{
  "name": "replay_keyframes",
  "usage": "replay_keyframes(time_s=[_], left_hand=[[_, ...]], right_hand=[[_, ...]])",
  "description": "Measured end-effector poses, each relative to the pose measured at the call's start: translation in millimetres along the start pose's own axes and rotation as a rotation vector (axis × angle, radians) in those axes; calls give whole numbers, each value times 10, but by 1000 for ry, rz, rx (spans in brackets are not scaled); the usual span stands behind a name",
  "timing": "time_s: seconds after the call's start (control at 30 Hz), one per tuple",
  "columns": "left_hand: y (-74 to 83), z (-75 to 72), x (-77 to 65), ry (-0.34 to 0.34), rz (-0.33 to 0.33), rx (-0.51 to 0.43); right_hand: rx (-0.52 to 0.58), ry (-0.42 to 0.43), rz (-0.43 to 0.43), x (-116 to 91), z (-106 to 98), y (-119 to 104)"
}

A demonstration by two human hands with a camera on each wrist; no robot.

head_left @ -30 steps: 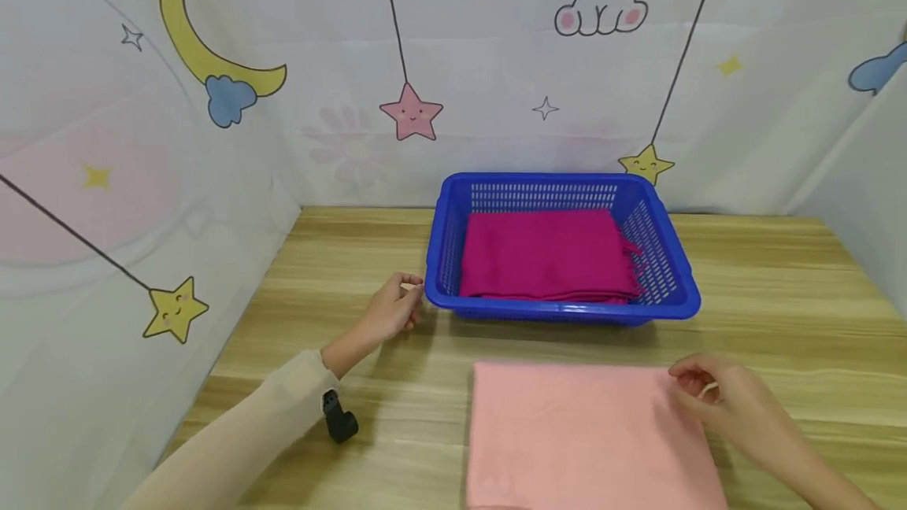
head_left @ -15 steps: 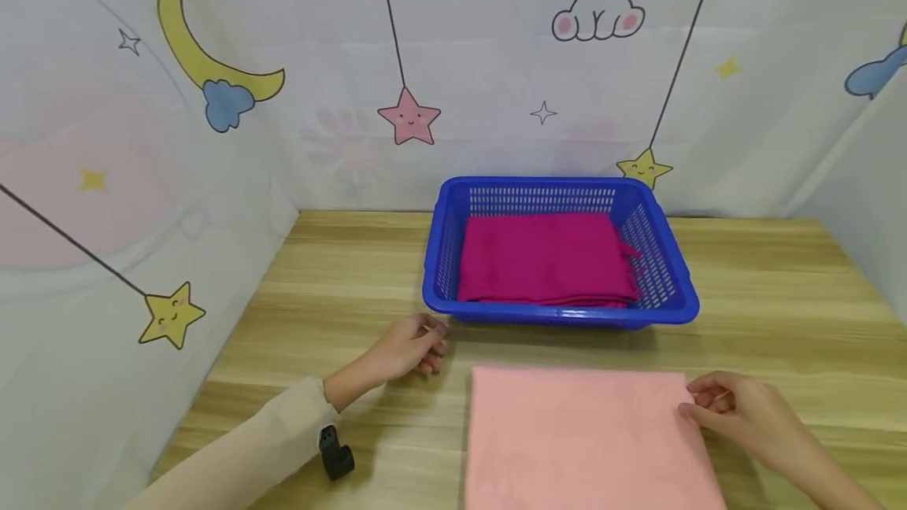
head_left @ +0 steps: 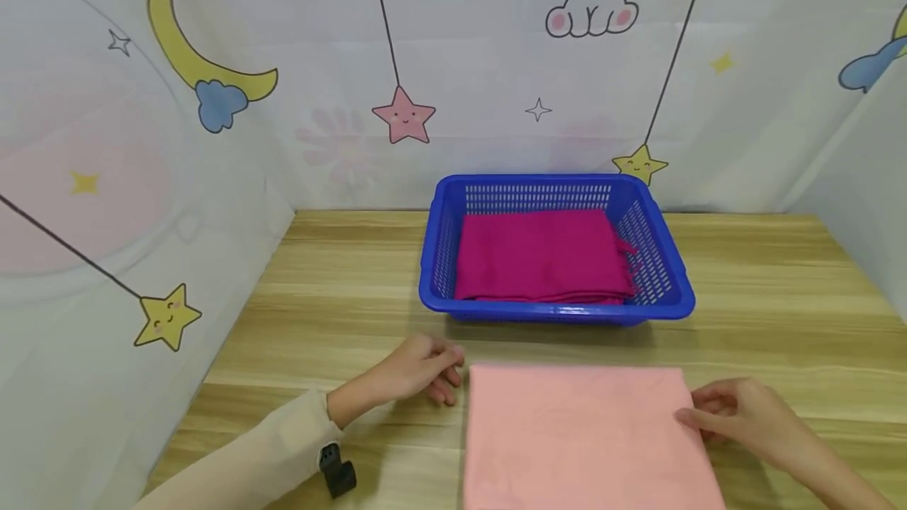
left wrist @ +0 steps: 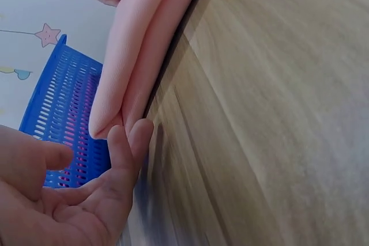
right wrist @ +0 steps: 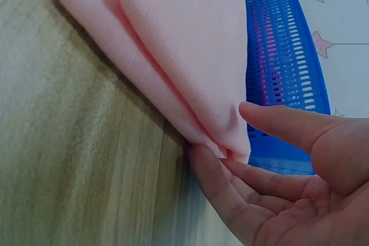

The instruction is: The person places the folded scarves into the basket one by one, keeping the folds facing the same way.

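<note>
A folded light pink cloth (head_left: 574,439) lies on the table in front of the basket, its layered edge showing in both wrist views. My right hand (head_left: 744,415) holds its right edge near the far corner, thumb over the top and fingers low at the side. In the right wrist view the thumb and fingers (right wrist: 277,165) stand around that corner. My left hand (head_left: 421,372) is just left of the cloth's far left corner, fingers loosely bent and holding nothing. The left wrist view has its fingertips (left wrist: 130,148) close by the cloth's lower layer; whether they touch is unclear.
Beyond the cloth stands a blue plastic basket (head_left: 556,312) with a folded magenta fringed scarf (head_left: 542,254) inside. A wood-grain table (head_left: 340,274) carries everything. Patterned white fabric walls (head_left: 482,38) close off the back and sides. A small black device (head_left: 336,471) sits at the left cuff.
My left hand has come away from the basket's left side, toward the near right, to the cloth's far left corner. My right hand has shifted slightly right and nearer along the cloth's edge.
</note>
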State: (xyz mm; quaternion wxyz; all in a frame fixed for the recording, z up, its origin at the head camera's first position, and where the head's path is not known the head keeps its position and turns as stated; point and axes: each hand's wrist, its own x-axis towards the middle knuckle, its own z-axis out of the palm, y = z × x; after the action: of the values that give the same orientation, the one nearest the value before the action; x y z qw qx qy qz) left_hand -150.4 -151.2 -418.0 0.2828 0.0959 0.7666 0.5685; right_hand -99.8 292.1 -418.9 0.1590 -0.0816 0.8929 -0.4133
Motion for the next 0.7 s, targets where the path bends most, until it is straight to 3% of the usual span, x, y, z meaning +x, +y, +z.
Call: replay_keyframes(time_s=[0.4, 0.7], left_hand=[[38, 97, -84, -72, -47, -22], [42, 157, -87, -107, -48, -42]], right_hand=[[167, -146, 83, -27, -16, 59], [193, -194, -15, -33, 48, 126]])
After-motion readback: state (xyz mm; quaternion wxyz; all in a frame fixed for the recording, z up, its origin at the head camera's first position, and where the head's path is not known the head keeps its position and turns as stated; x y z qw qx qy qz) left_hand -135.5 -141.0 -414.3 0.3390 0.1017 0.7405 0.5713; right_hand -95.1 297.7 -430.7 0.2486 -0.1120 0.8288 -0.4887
